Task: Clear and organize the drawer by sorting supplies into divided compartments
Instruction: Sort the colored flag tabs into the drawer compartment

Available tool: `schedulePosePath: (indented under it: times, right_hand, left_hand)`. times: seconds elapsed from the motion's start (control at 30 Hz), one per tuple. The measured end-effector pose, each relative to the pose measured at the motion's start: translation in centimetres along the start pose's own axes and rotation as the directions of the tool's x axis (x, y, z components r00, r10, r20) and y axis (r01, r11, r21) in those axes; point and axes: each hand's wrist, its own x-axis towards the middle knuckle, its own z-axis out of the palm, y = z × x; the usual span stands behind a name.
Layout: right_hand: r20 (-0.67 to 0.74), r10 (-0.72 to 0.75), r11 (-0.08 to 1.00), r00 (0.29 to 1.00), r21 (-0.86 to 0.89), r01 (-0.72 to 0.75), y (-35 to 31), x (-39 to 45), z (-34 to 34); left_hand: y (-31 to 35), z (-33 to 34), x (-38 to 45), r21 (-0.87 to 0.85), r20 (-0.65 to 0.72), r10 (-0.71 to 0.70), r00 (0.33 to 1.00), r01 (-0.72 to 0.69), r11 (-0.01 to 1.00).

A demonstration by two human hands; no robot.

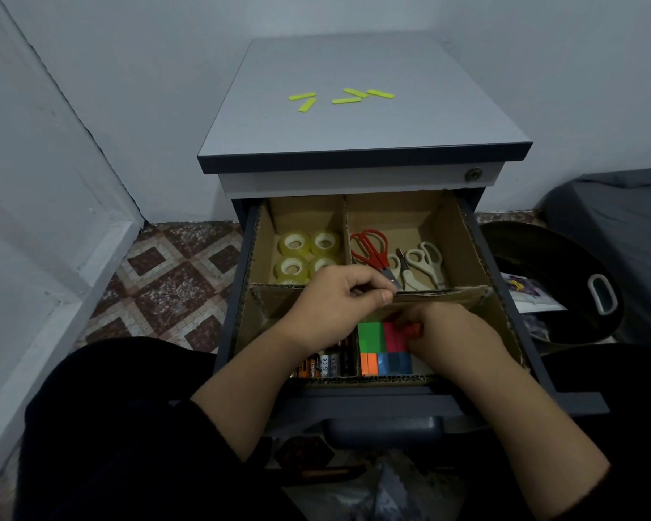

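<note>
The open drawer [512, 295] holds a cardboard insert with four compartments. Several clear tape rolls [294, 244] fill the back left one. Red scissors [371, 248] and white scissors [423, 263] lie in the back right one. Batteries [322, 364] sit front left. Coloured sticky-note pads [376, 345] lie front right. My left hand [335, 306] pinches the top edge of the cross divider [448, 295]. My right hand [455, 332] is down in the front right compartment, its fingers curled on a small red-orange piece [410, 329] over the pads.
Several yellow-green strips [344, 96] lie on the cabinet top [354, 133]. A dark round bin with a white handle [602, 295] stands to the right, beside a dark covered shape. A wall and tiled floor [173, 280] are at left. My knees are below the drawer front.
</note>
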Motion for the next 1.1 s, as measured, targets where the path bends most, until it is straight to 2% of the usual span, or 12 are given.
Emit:
schedulePosePath:
  times: [0.27, 0.37, 0.6, 1.1]
  right_hand:
    - [0.042, -0.044, 0.999, 0.998, 0.019, 0.043, -0.20, 0.09, -0.36]
    - [0.099, -0.080, 0.997, 0.992, -0.016, 0.082, -0.33, -0.02, -0.43]
    - [0.120, -0.104, 0.993, 0.987, -0.041, 0.110, -0.31, 0.02, -0.51]
    - [0.005, -0.144, 0.989, 0.990, 0.023, 0.144, -0.22, -0.40, -0.27]
  left_hand:
    - [0.11, -0.03, -0.06, 0.005, -0.002, -0.001, 1.000, 0.001, 1.000]
    - [0.18, -0.03, -0.11, 0.009, 0.002, -0.004, 1.000, 0.004, 1.000]
    - [0.18, -0.03, -0.06, 0.008, -0.008, 0.011, 1.000, -0.011, 1.000]
    - [-0.01, 0.01, -0.16, -0.010, -0.033, 0.000, 0.999, 0.000, 1.000]
